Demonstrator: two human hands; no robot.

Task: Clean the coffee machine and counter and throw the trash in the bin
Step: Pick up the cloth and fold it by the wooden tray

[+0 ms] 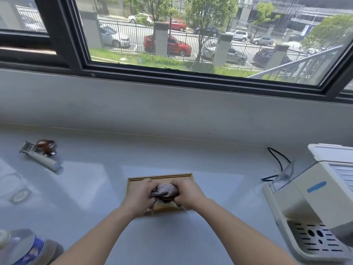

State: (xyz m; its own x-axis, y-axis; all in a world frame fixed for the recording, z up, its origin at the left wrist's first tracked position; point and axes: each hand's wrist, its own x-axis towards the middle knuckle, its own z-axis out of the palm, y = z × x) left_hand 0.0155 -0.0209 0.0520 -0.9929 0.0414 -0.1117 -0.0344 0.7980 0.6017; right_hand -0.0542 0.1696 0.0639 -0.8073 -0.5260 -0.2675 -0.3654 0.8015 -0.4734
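Left hand [141,196] and right hand [188,194] both clenched on crumpled greyish cloth [165,189], bunched between them over wooden tray [131,183] at counter [95,188] centre; coffee machine [313,203] at right; portafilter [41,156] lying far left

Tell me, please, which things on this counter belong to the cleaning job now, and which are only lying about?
In use:
left hand
right hand
crumpled cloth
wooden tray
coffee machine
counter

Lying about:
portafilter
tamper
black cable
bottle
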